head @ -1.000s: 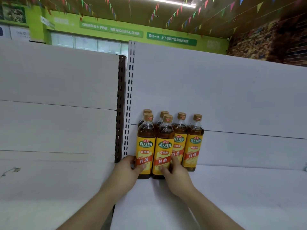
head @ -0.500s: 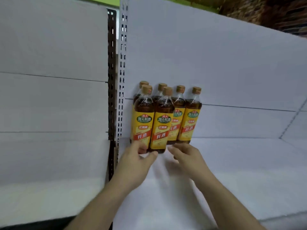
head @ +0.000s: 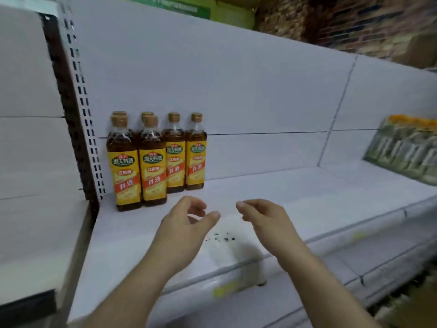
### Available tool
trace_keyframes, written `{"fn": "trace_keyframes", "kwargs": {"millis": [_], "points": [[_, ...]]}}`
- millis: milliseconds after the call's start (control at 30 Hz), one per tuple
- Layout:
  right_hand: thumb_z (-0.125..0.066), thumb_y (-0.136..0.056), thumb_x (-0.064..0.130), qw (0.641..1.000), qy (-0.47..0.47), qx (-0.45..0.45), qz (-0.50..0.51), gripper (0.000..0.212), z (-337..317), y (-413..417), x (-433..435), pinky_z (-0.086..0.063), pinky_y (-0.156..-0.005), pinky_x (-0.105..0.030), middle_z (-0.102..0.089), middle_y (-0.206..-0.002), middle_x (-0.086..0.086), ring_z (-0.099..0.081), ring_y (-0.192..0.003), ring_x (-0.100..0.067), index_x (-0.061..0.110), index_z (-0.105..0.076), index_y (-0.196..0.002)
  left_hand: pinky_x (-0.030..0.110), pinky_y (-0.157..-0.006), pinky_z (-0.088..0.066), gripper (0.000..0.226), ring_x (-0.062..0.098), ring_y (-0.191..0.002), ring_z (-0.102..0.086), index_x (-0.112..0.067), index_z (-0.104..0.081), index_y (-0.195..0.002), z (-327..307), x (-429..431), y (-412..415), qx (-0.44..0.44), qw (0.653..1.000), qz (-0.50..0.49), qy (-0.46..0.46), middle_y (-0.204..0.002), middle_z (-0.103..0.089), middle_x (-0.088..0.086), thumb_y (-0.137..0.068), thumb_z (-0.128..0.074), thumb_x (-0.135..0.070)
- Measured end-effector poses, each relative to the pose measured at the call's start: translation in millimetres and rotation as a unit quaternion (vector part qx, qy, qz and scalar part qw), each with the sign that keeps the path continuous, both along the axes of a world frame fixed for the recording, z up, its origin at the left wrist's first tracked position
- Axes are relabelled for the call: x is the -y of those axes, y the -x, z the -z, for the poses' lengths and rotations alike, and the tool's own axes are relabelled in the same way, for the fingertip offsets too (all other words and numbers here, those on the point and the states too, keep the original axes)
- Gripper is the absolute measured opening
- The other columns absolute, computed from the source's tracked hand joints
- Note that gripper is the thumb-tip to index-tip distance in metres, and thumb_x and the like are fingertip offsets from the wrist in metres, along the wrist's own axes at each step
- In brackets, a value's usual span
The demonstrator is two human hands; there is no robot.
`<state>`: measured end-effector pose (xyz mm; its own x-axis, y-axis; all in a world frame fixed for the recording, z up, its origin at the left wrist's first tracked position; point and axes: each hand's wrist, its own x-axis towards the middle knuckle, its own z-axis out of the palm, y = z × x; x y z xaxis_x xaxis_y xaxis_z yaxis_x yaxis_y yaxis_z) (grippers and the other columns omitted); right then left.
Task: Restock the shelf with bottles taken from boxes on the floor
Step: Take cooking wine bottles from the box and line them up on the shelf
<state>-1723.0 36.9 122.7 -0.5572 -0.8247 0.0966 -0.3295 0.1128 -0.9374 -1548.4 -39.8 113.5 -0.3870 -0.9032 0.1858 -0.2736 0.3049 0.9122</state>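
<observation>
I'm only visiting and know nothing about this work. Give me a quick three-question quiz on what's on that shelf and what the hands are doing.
1. True or false: the left hand grips a bottle.
2. How many caps can you count among the bottles on the shelf?
3. Where do the bottles stand? A) at the shelf's left end, beside the slotted upright; B) mid-shelf; C) at its right end.
Key: 1 false; the left hand and the right hand hold nothing and hover in front of the bottles. 2 six. 3 A.
</observation>
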Motion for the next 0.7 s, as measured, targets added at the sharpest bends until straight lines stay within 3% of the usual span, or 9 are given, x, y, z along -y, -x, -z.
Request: {"fn": "trace_keyframes", "kwargs": {"millis": [233, 400, 533, 633, 700], "points": [[-0.069, -0.093, 0.047, 0.999, -0.003, 0.018, 0.044, 0.026, 9, 90, -129, -0.049, -0.073, -0.026, -0.073, -0.105, 0.009, -0.069, -0.101, -0.01, 0.025, -0.074, -0.104, 0.04, -0.084, -0.057, 0.017, 0.011, -0.093, -0.067, -0.027, -0.067, -0.099, 13, -106, 92, -0.05, 0.998, 0.027, -0.026, -0.098, -0.07, -0.009, -0.09, -0.074, -0.04], [-0.067, -0.096, 0.044, 0.996, -0.004, 0.01, 0.087, 0.017, 20, 147, -225, -0.05, -0.075, -0.028, -0.075, -0.1, 0.008, -0.07, -0.099, -0.012, 0.028, -0.073, -0.096, 0.029, -0.057, -0.049, 0.018, 0.027, -0.079, -0.066, -0.021, -0.066, -0.096, 38, -180, 163, -0.084, 0.991, 0.075, -0.066, -0.091, -0.067, 0.001, -0.089, -0.077, -0.034], [-0.066, -0.096, 0.048, 0.991, -0.025, 0.008, 0.13, 0.019, 21, 183, -294, -0.052, -0.084, -0.032, -0.072, -0.108, 0.009, -0.068, -0.104, -0.012, 0.03, -0.071, -0.1, 0.035, -0.069, -0.047, 0.014, 0.026, -0.089, -0.068, -0.023, -0.066, -0.092, 54, -225, 217, -0.072, 0.987, 0.12, -0.078, -0.09, -0.069, 0.003, -0.09, -0.077, -0.031], [-0.064, -0.097, 0.049, 0.985, -0.037, 0.003, 0.169, 0.027, 23, 210, -338, -0.053, -0.079, -0.03, -0.073, -0.107, -0.001, -0.069, -0.1, -0.016, 0.025, -0.072, -0.107, 0.039, -0.076, -0.052, 0.013, 0.025, -0.094, -0.068, -0.025, -0.064, -0.094, 60, -254, 257, -0.06, 0.982, 0.16, -0.079, -0.096, -0.069, 0.004, -0.091, -0.075, -0.032], [-0.063, -0.097, 0.049, 0.98, -0.041, 0.005, 0.197, 0.031, 27, 227, -366, -0.052, -0.076, -0.029, -0.072, -0.109, 0.003, -0.068, -0.101, -0.012, 0.024, -0.072, -0.112, 0.039, -0.077, -0.054, 0.014, 0.022, -0.093, -0.068, -0.025, -0.065, -0.097, 67, -271, 282, -0.045, 0.978, 0.188, -0.076, -0.099, -0.068, 0.003, -0.092, -0.074, -0.035]]}}
